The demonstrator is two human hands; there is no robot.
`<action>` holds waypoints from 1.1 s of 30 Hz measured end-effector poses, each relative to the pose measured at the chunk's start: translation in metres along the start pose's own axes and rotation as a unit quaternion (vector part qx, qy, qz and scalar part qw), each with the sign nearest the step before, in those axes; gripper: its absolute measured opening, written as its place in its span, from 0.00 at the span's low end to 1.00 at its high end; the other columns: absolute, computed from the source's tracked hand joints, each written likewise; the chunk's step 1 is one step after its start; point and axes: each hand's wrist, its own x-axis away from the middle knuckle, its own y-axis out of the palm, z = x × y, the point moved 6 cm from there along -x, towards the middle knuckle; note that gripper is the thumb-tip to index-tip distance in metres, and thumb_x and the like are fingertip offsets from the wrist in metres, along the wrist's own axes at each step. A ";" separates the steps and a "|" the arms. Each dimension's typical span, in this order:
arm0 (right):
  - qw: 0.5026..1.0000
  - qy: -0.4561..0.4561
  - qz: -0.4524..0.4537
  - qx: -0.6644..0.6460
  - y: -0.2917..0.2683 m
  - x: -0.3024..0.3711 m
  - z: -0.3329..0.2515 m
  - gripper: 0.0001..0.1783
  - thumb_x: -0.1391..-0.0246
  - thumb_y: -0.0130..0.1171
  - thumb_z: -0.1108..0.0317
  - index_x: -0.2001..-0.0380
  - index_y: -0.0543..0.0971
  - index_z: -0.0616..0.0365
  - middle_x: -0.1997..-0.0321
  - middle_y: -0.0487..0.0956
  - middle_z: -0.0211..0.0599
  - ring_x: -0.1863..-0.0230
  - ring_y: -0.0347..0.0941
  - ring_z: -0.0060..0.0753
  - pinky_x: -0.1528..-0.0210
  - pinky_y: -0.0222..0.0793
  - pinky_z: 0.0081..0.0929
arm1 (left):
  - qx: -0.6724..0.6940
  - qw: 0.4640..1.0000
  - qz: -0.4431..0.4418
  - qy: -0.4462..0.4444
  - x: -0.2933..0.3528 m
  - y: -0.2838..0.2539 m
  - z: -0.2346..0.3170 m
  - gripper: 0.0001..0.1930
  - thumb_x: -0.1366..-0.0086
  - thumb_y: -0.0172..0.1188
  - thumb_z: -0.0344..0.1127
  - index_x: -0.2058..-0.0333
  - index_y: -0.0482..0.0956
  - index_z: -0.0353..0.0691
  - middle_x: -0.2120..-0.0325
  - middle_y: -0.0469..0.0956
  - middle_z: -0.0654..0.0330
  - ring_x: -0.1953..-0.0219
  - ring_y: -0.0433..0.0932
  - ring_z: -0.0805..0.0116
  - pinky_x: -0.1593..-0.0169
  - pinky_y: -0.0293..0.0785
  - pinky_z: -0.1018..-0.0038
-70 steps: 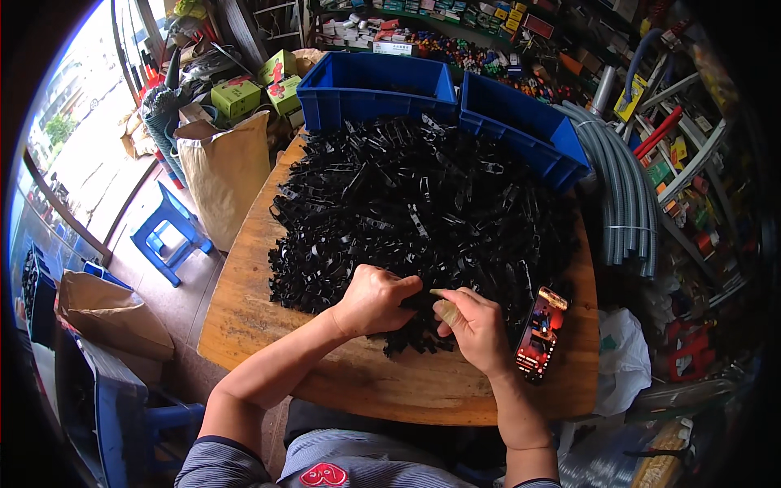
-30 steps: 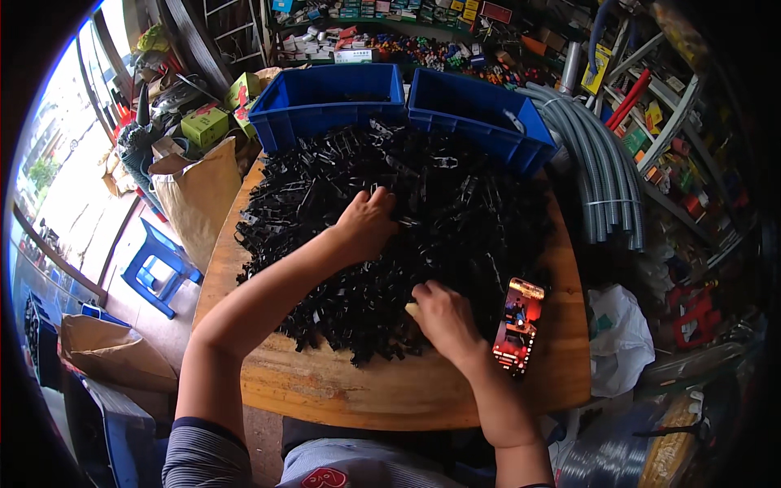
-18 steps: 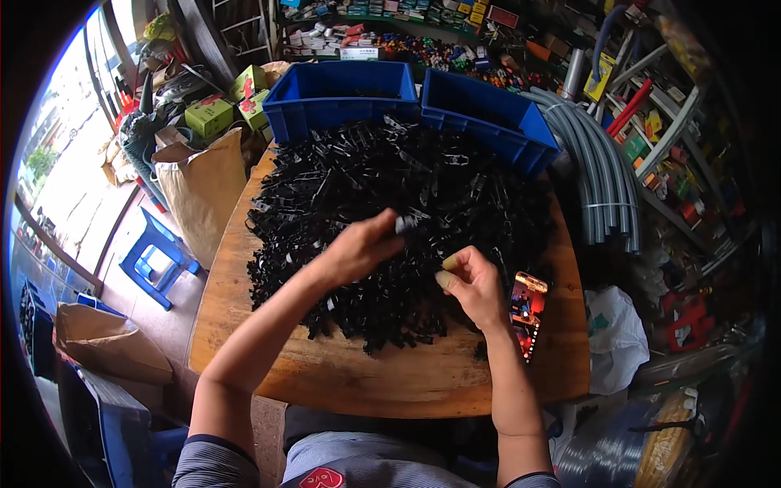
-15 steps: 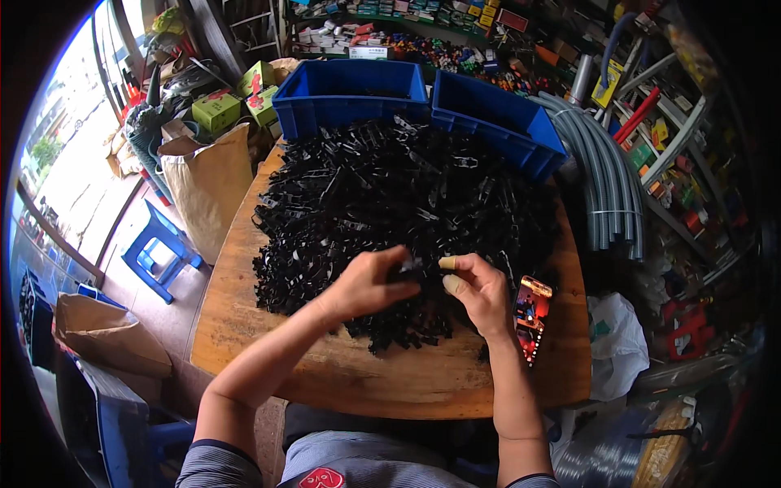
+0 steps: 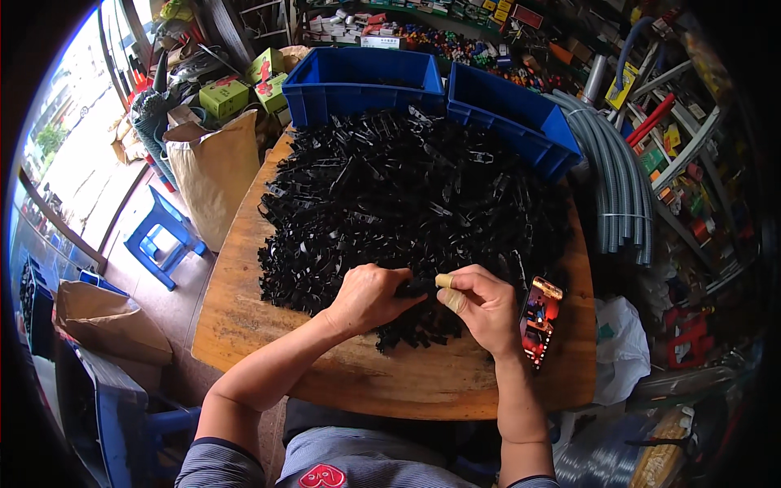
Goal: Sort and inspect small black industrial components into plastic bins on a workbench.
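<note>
A wide heap of small black plastic parts (image 5: 390,187) covers much of the wooden table. At its near edge my left hand (image 5: 368,301) is closed, with a black plastic part (image 5: 418,287) between thumb and forefinger. The part's exact shape blurs into the dark heap behind. Just to the right, my right hand (image 5: 486,311) has its thumb and forefinger curled close together at the part's end. Tan coverings wrap those two fingertips. Whether the right fingers grip this part or another small piece is too dark to make out.
Two blue bins (image 5: 366,96) stand behind the heap. A phone with a lit screen (image 5: 538,321) lies right of my right hand on the wooden table (image 5: 268,358). Left are a paper sack (image 5: 213,179) and a blue stool (image 5: 163,240); right, grey coiled tubing (image 5: 614,179).
My left hand has lowered slightly and its thumb and forefinger have come together on the black part. The right hand has moved slightly down and right. The whole view has shifted a little.
</note>
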 end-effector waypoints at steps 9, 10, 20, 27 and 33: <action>0.991 0.081 -0.102 -0.020 0.013 0.004 0.003 0.15 0.47 0.57 0.75 0.55 0.75 0.64 0.71 0.76 0.35 0.70 0.73 0.22 0.70 0.70 0.17 | -0.058 0.997 -0.021 0.055 0.007 -0.007 0.008 0.12 0.50 0.64 0.43 0.76 0.75 0.43 0.89 0.71 0.56 0.83 0.74 0.55 0.79 0.70 0.66; 0.991 0.080 -0.101 -0.020 0.015 0.004 0.003 0.15 0.47 0.57 0.75 0.55 0.75 0.64 0.71 0.76 0.35 0.70 0.73 0.22 0.70 0.70 0.17 | -0.059 0.996 -0.021 0.056 0.007 -0.009 0.009 0.12 0.50 0.64 0.43 0.76 0.75 0.43 0.89 0.71 0.56 0.83 0.74 0.55 0.79 0.70 0.66; 0.974 -0.086 -0.027 0.208 0.035 0.006 -0.025 0.16 0.46 0.55 0.73 0.55 0.74 0.69 0.68 0.74 0.38 0.71 0.74 0.28 0.71 0.71 0.20 | -0.088 0.996 -0.032 0.001 0.007 -0.021 0.009 0.12 0.51 0.64 0.42 0.75 0.75 0.42 0.87 0.73 0.55 0.80 0.75 0.53 0.77 0.71 0.64; 0.874 -0.168 -0.058 0.452 0.050 0.023 -0.017 0.21 0.55 0.55 0.79 0.54 0.72 0.69 0.69 0.72 0.39 0.72 0.72 0.35 0.70 0.72 0.27 | -0.131 0.985 -0.113 -0.016 0.013 -0.010 0.012 0.13 0.49 0.63 0.44 0.72 0.75 0.42 0.85 0.74 0.53 0.79 0.75 0.51 0.76 0.70 0.61; 0.920 0.025 -0.037 0.390 -0.003 0.003 0.011 0.16 0.50 0.53 0.77 0.55 0.75 0.61 0.65 0.74 0.40 0.69 0.73 0.39 0.67 0.72 0.31 | 0.057 0.991 -0.120 -0.026 -0.008 -0.022 -0.001 0.14 0.42 0.58 0.46 0.70 0.73 0.40 0.83 0.73 0.51 0.76 0.75 0.49 0.74 0.68 0.60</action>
